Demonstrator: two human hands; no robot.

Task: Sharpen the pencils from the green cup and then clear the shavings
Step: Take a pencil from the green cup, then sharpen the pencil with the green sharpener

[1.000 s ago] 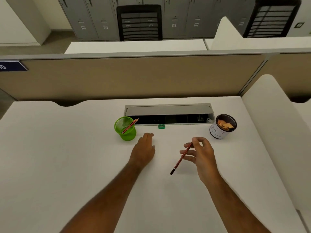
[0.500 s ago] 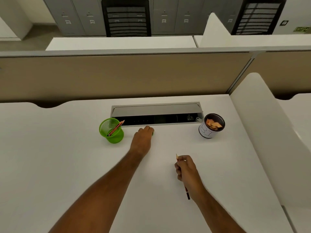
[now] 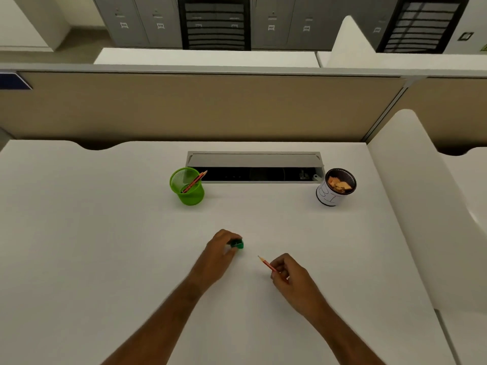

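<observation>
Over desk centre | left hand (image 3: 220, 252) pinches sharpener (image 3: 237, 244) | right hand (image 3: 290, 275) grips pencil (image 3: 266, 263) — tip toward sharpener, apart

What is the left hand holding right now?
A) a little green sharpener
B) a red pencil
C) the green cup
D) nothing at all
A: the left hand grips the little green sharpener above the desk, while the pencil is in the right hand and the green cup stands apart, farther back.

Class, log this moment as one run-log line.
left hand: holds green sharpener | right hand: grips pencil | green cup: one pencil left
</observation>
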